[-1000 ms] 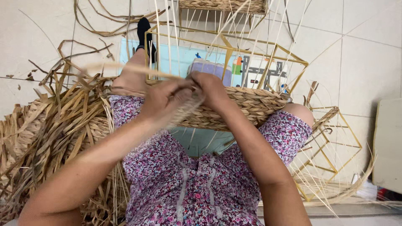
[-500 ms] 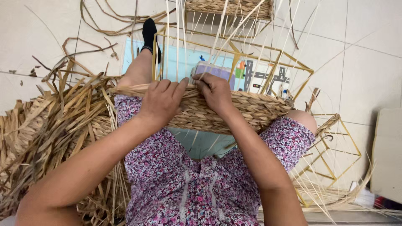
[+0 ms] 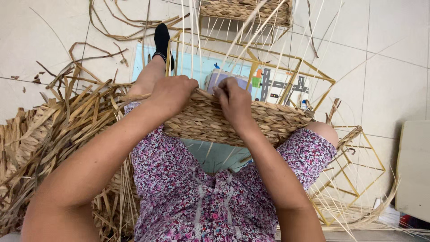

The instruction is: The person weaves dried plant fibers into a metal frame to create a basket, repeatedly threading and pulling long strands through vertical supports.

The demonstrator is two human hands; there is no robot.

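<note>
A half-woven basket [image 3: 268,123] of braided straw on a gold wire frame rests across my lap. My left hand [image 3: 172,95] grips its woven top edge at the left end, fingers curled over the rim. Just to its right, my right hand [image 3: 234,101] pinches a straw strand at the same rim. Thin pale upright stakes [image 3: 251,31] rise from the weave beyond my hands. What the fingertips hold is partly hidden by the rim.
A heap of dried straw leaves [image 3: 53,134] lies at my left. A bare gold wire frame [image 3: 358,166] stands at my right. Another woven basket [image 3: 246,10] sits at the top. A light mat [image 3: 210,67] covers the tiled floor under my outstretched leg with a black sock [image 3: 162,38].
Both hands moved up from the middle of the woven band to its top rim and drew slightly apart; the left hand went from working a strand to gripping the edge.
</note>
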